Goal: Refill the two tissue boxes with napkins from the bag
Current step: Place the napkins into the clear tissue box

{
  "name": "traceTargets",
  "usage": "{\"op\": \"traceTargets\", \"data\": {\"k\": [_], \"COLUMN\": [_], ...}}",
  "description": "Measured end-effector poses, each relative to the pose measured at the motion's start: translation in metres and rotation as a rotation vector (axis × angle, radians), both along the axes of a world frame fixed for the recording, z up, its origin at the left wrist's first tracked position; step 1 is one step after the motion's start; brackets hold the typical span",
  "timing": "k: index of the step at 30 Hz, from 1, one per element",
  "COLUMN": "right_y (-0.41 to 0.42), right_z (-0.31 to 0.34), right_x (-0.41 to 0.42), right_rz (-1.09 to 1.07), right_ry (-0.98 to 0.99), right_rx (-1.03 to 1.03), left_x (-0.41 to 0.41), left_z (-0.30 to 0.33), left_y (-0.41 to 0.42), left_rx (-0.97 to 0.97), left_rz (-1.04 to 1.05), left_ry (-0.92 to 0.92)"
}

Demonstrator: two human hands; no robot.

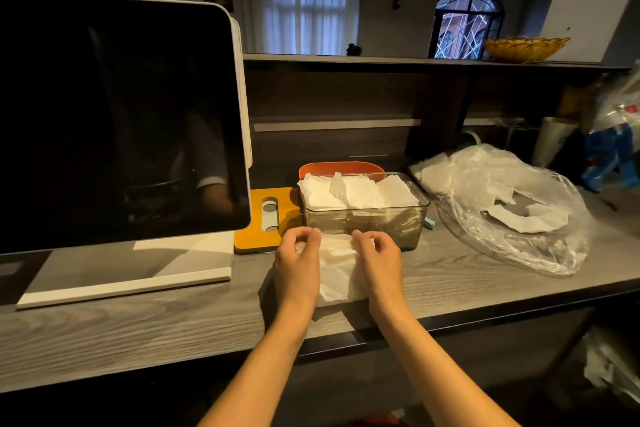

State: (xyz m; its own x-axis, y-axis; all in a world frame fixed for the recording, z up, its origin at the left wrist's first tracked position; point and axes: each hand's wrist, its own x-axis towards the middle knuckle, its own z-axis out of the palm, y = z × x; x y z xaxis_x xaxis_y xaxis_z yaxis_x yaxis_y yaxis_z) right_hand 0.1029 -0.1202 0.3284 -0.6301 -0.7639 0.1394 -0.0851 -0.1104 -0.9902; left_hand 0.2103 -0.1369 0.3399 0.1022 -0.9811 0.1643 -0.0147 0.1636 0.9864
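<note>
1. A stack of white napkins [341, 267] is being held on the grey wood-grain counter [138, 322], just in front of the clear tissue box [367, 218].
2. The far left corner of the stack is being pinched by the left hand [298, 262], its fingers curled and its thumb meeting the fingertips.
3. The far right corner is being gripped in the same way by the right hand [377, 262], with the fingers curled down onto the paper.
4. The clear tissue box is being shown open at the top, with loose white napkins piled up to its rim.
5. An orange tissue box [341, 170] is being partly hidden behind the clear one; its contents cannot be told.
6. An orange-yellow lid [258, 222] with a slot is lying flat to the left of the clear box, touching the counter.
7. A crumpled clear plastic bag [509, 208] is lying to the right of the boxes, with more white napkins seen inside it.
8. A large dark screen [114, 121] on a white stand is standing at the left of the counter.
</note>
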Motion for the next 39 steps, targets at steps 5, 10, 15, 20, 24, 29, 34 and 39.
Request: {"op": "traceTargets", "data": {"k": [5, 10, 15, 20, 24, 29, 34, 39], "right_y": [0.001, 0.001, 0.002, 0.002, 0.001, 0.008, 0.016, 0.015], "right_z": [0.0, -0.001, -0.002, 0.0, 0.001, 0.003, 0.039, 0.099], "right_x": [0.005, 0.003, 0.005, 0.006, 0.009, 0.004, -0.015, -0.038], "right_rz": [0.088, 0.038, 0.079, 0.097, 0.096, -0.015, -0.059, 0.048], "right_ry": [0.056, -0.031, 0.021, 0.091, 0.151, 0.28, 0.452, 0.476], "right_rx": [-0.018, -0.03, -0.018, -0.023, -0.017, -0.094, -0.176, 0.019], "left_x": [0.003, 0.009, 0.009, 0.013, 0.02, 0.03, 0.022, 0.002], "left_z": [0.002, -0.001, -0.001, 0.003, 0.005, 0.012, 0.04, 0.074], "left_y": [0.002, -0.001, -0.003, -0.003, 0.0, 0.006, 0.017, 0.012], "left_rx": [-0.008, -0.006, 0.019, -0.018, -0.134, -0.367, -0.359, -0.246], "left_rz": [-0.047, 0.022, 0.016, -0.033, -0.095, -0.231, -0.475, -0.568], "left_ry": [0.0, -0.084, -0.131, -0.345, -0.575, -0.663, -0.784, -0.616]}}
